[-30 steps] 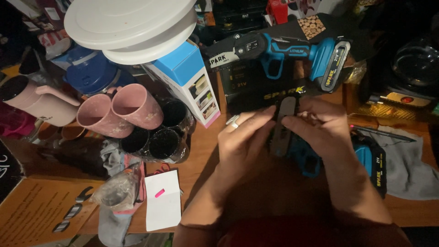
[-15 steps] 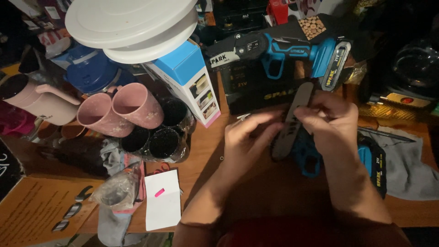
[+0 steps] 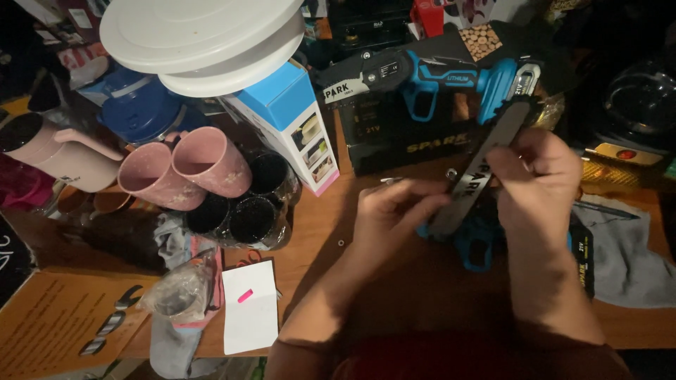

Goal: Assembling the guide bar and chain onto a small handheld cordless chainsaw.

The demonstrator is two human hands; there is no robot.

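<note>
A long grey metal guide bar (image 3: 486, 162) stands tilted over a blue and black mini chainsaw (image 3: 479, 243) that lies on the wooden table (image 3: 317, 239). My right hand (image 3: 539, 183) grips the bar near its middle. My left hand (image 3: 394, 214) pinches its lower end with thumb and fingers. A second blue and black mini chainsaw (image 3: 422, 77) rests on top of a black box (image 3: 401, 137) just behind my hands.
Pink mugs (image 3: 190, 169) and dark cups (image 3: 243, 207) stand at the left. Behind them are a blue and white carton (image 3: 292, 119) and stacked white lids (image 3: 204, 39). A white card (image 3: 252, 317) lies near the front edge. A grey cloth (image 3: 627, 253) lies at the right.
Both hands have lifted the guide bar up off the lying chainsaw and tilted it further upright toward the right. The hands have moved apart along the bar.
</note>
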